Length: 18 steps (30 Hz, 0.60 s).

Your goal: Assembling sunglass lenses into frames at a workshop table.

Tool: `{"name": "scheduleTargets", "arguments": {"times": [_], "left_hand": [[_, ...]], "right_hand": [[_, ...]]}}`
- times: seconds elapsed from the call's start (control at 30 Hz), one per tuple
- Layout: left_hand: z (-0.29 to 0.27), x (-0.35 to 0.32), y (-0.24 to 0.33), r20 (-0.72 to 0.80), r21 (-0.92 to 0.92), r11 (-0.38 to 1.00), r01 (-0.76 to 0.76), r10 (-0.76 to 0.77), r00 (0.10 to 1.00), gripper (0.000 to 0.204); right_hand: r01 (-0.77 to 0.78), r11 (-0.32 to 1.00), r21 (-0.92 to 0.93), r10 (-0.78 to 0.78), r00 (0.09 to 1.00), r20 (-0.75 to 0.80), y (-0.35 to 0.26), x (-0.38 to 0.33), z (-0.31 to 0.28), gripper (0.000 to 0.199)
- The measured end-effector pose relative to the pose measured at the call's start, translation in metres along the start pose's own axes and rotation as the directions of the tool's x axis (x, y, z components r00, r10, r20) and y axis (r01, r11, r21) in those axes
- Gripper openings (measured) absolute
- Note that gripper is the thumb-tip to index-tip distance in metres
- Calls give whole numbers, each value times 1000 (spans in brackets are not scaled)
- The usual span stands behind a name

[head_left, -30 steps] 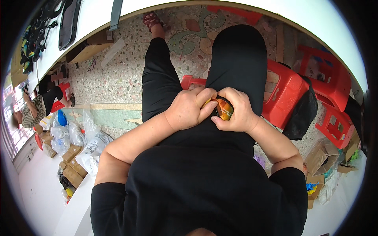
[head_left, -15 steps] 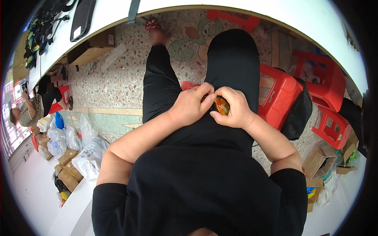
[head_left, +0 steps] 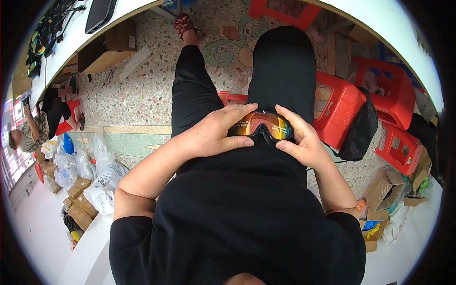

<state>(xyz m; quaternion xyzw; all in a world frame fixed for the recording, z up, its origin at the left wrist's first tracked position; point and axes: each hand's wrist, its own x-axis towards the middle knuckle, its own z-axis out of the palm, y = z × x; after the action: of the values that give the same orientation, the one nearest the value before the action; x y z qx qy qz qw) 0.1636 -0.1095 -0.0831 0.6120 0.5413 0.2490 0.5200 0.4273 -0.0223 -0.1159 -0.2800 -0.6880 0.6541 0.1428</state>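
Note:
A pair of goggles (head_left: pixel 262 124) with an orange mirrored lens and a black frame lies across my lap, its nose notch turned toward my body. Around its left end curl the fingers and thumb of my left hand (head_left: pixel 229 129). My right hand (head_left: pixel 298 135) grips the other end, thumb along the near edge and fingers on the far edge. Both ends of the frame are partly covered by my hands. Printed film shows on the lens.
Above my knees curves a white table (head_left: pixel 209 4) with a black phone (head_left: pixel 100 14) and a pile of goggles (head_left: pixel 46 35). Red stools (head_left: pixel 339 111) and a black bag (head_left: pixel 358 128) stand at right. Plastic bags (head_left: pixel 102 190) and cartons (head_left: pixel 81 209) lie at left, where another person (head_left: pixel 35 130) sits.
My hands have moved apart and now hold the goggles by both ends. The lens, mostly hidden between my fingers before, has turned up into full view.

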Motion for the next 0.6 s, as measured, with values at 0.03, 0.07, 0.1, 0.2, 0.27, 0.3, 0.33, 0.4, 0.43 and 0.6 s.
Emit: {"name": "scheduleTargets", "arguments": {"times": [0.03,0.07,0.1,0.2,0.27,0.3,0.33,0.4,0.43,0.6], "left_hand": [[0,-2,-1,8,-49,999,7,-7,1000,76],[1,-3,1,9,-50,999,7,-7,1000,76],[2,-6,4,-2,-55,998,11,-11,1000,75],[7,-11,0,-37,-86,996,6,-9,999,73],[11,-12,-1,-64,-110,994,-5,-2,998,72],[13,-12,-1,-69,-108,994,13,-20,997,72],[14,-11,0,-75,-105,994,30,-38,996,71],[18,-9,0,-101,-91,996,20,-29,994,70],[20,-8,1,-129,-76,997,8,-18,991,69],[26,8,10,-280,148,976,-160,197,940,64]], "right_hand": [[-53,991,124,54,999,0,-1,-2,3,75],[-105,964,246,107,994,6,-1,-3,6,75],[-108,963,247,110,994,8,-3,-4,7,75],[-123,969,216,116,992,42,-5,-6,10,72],[-62,970,236,67,998,-14,2,-7,17,71],[-64,969,238,70,997,-15,3,-8,20,71],[-101,943,318,120,992,-42,3,-10,24,69],[-131,908,397,171,983,-67,1,-8,29,68],[-117,888,444,180,978,-103,-1,-7,31,65],[50,993,110,-2,919,-393,-1,3,39,53]]}}
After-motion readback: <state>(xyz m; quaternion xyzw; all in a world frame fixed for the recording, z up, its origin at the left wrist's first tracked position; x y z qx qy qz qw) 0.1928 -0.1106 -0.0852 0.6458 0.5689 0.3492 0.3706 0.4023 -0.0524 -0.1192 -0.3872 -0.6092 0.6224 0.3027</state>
